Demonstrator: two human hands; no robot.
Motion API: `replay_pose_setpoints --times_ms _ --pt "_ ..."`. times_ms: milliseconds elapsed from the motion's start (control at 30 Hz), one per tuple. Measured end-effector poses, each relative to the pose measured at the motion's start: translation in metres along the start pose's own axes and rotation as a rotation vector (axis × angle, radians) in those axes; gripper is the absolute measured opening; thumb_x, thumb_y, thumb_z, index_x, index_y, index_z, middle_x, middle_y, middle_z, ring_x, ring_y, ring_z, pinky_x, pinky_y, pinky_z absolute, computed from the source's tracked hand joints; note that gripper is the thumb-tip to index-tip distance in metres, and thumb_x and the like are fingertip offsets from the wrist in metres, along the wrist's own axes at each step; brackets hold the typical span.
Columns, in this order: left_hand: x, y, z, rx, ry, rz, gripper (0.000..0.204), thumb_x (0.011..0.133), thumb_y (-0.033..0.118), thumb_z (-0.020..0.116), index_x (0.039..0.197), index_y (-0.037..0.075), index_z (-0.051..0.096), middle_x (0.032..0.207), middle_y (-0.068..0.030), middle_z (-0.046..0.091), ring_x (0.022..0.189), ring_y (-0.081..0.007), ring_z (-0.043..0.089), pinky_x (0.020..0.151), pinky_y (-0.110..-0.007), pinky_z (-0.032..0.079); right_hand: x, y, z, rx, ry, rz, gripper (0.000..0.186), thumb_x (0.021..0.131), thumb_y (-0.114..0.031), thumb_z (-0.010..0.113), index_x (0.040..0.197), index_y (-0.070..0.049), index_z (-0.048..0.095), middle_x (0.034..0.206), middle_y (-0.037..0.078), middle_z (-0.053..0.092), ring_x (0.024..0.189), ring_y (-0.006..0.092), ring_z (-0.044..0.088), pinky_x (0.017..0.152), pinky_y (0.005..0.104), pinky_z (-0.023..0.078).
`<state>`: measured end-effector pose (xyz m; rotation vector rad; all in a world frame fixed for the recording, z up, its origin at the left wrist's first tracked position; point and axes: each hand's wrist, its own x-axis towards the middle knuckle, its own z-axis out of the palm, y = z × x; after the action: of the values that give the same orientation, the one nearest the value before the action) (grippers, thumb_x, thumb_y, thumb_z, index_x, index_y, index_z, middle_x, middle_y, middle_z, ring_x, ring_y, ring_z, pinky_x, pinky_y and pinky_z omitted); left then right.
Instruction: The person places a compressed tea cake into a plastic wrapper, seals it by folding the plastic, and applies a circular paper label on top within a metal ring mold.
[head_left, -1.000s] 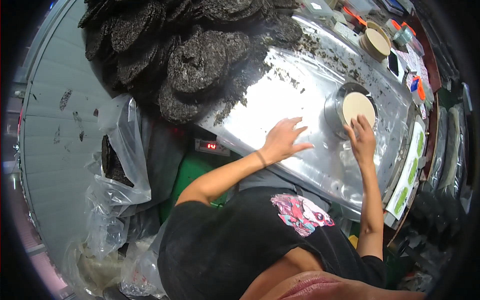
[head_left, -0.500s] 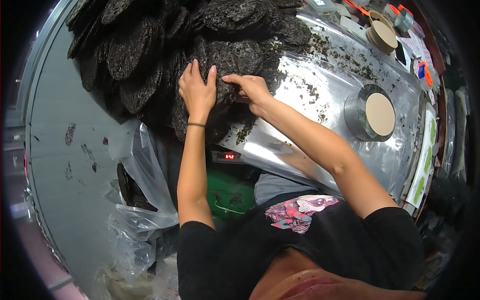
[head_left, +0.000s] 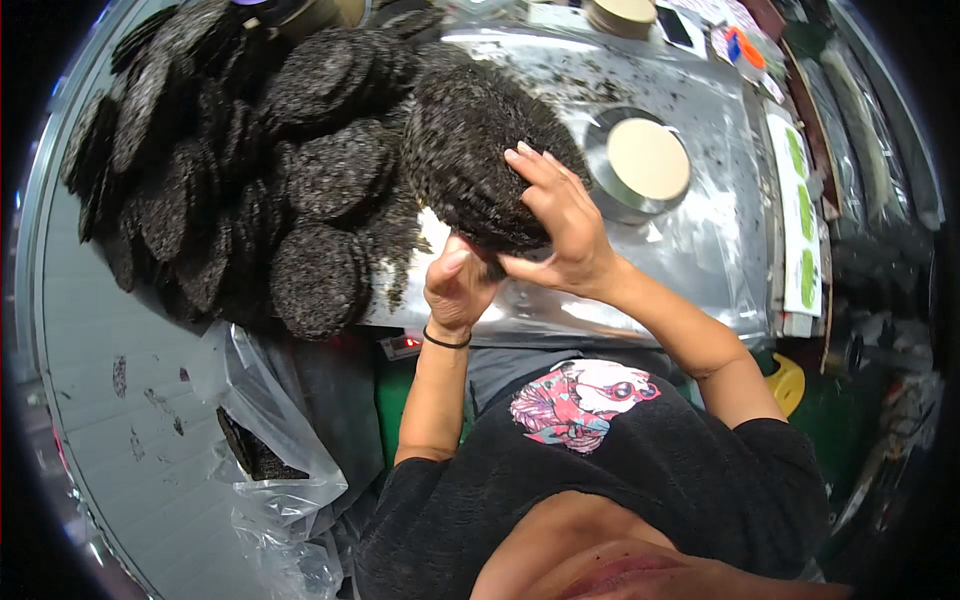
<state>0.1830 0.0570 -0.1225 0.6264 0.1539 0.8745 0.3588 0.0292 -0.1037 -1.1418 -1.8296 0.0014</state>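
Both hands hold a stack of round, black dried seaweed sheets, raised and tilted above the metal worktop. My right hand grips the stack's right side, fingers spread over its upper face and thumb at the near edge. Below that near edge is my left hand, with its thumb up and its other fingers partly hidden. Left of the held stack lies a large heap of similar seaweed rounds, piled in overlapping bundles.
A wide tape roll rests on the plastic-covered metal surface at right. Seaweed crumbs lie scattered behind it. A clear plastic bag holding more dark rounds sits at lower left. A phone lies at the back.
The seaweed stack has been lifted off the heap and brought right, with both hands on it. My view has shifted, so the heap and tape roll appear further left.
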Motion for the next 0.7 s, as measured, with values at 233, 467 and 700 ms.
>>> replay_pose_setpoints --times_ms 233,467,700 --pt "0.039 -0.066 0.031 0.133 0.334 0.127 0.070 0.098 0.054 0.057 0.143 0.002 0.045 0.137 -0.0105 0.058 0.122 -0.0215 0.059 0.103 -0.036 0.050 -0.043 0.021 -0.029 0.193 0.138 0.285 0.063 0.073 -0.016 0.090 0.128 0.000 0.064 0.132 0.017 0.066 0.127 0.0304 0.062 0.106 0.0392 0.049" --pt "0.050 -0.075 0.030 0.396 0.475 0.182 0.034 0.102 0.020 0.061 0.127 -0.002 0.061 0.119 -0.0070 0.068 0.103 -0.0164 0.065 0.092 -0.031 0.053 -0.047 0.027 -0.027 -0.220 0.226 0.032 0.049 0.084 -0.006 0.071 0.127 0.011 0.056 0.120 0.026 0.066 0.116 0.0393 0.065 0.097 0.0427 0.056" --pt "0.024 -0.012 0.010 0.246 0.591 0.190 0.041 0.098 0.030 0.060 0.128 0.002 0.060 0.127 -0.0092 0.067 0.112 -0.0235 0.065 0.101 -0.040 0.053 -0.021 0.066 -0.112 0.111 0.869 0.560 0.036 0.097 -0.014 0.065 0.126 0.006 0.058 0.104 0.012 0.070 0.088 0.0164 0.064 0.083 0.0314 0.054"
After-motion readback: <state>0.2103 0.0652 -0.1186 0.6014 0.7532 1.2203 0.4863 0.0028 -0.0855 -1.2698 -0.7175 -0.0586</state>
